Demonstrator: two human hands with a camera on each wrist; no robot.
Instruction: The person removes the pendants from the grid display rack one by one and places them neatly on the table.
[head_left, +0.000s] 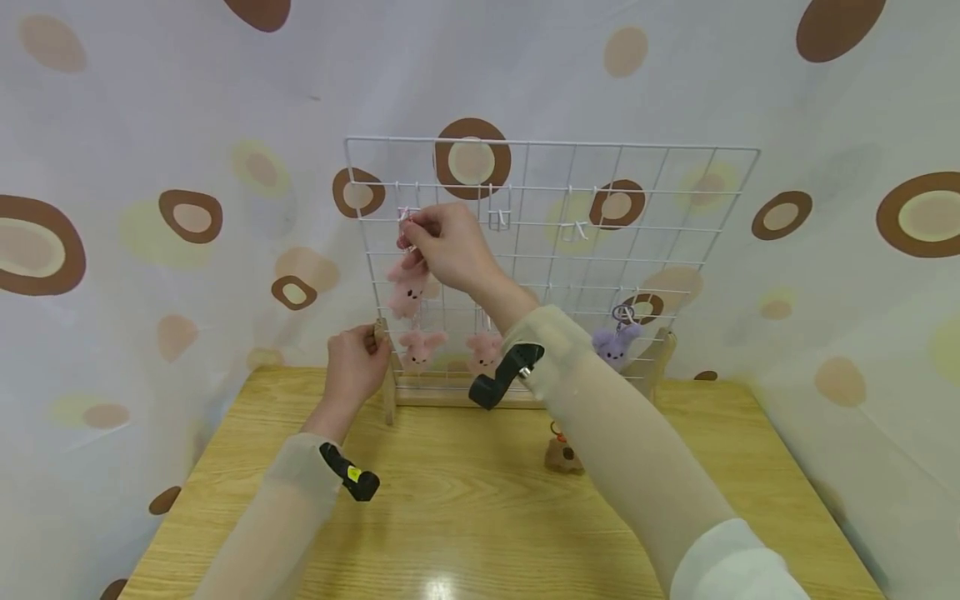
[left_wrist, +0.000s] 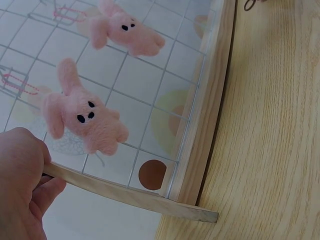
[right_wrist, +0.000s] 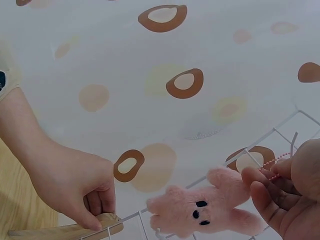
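Note:
A white wire grid panel [head_left: 675, 179] stands upright on wooden feet at the back of the table. My right hand [head_left: 414, 233] is raised to the grid's upper left and pinches the pink bead chain [right_wrist: 273, 169] of a pink plush bunny [head_left: 408, 292], which dangles below my fingers [right_wrist: 265, 197] beside a small hook. My left hand [head_left: 371, 343] grips the stand's left wooden upright [left_wrist: 125, 192] low down. Two more pink bunnies [head_left: 422, 347] [head_left: 484, 351] hang on the bottom row, and a purple bunny [head_left: 617, 343] hangs at the lower right.
A small brown plush keychain [head_left: 562, 454] lies on the wooden table [head_left: 465, 517] under my right forearm. Spare white hooks [head_left: 498, 218] sit on the grid's upper rows. A spotted cloth backdrop [head_left: 150, 125] closes in the back and both sides.

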